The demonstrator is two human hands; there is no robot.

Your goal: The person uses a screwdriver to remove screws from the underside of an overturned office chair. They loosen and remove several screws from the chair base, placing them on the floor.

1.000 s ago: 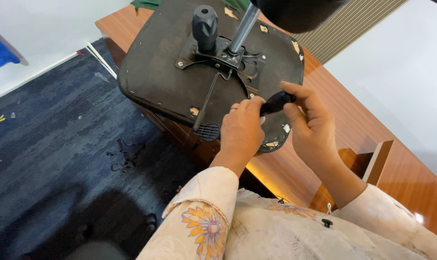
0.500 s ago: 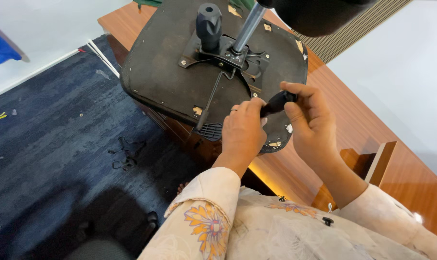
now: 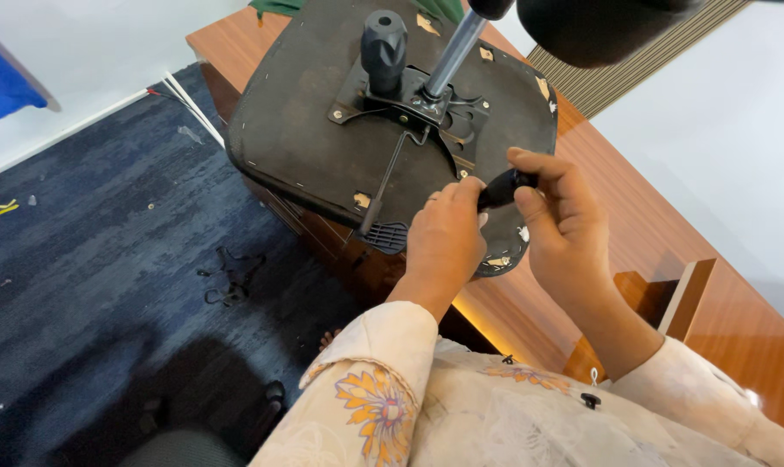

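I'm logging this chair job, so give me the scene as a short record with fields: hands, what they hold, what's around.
Left hand: on the black tool handle, near its lower end
Right hand: fingers closed round the same handle
Work piece: upturned chair seat on a wooden desk
Seat fittings: metal plate, gas column, black knob
Floor: dark blue carpet

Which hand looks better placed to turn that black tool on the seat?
Probably the right hand: its thumb and fingers wrap the black tool handle near its free end. The left hand sits lower, at the tip, against the upturned seat, seemingly steadying it.
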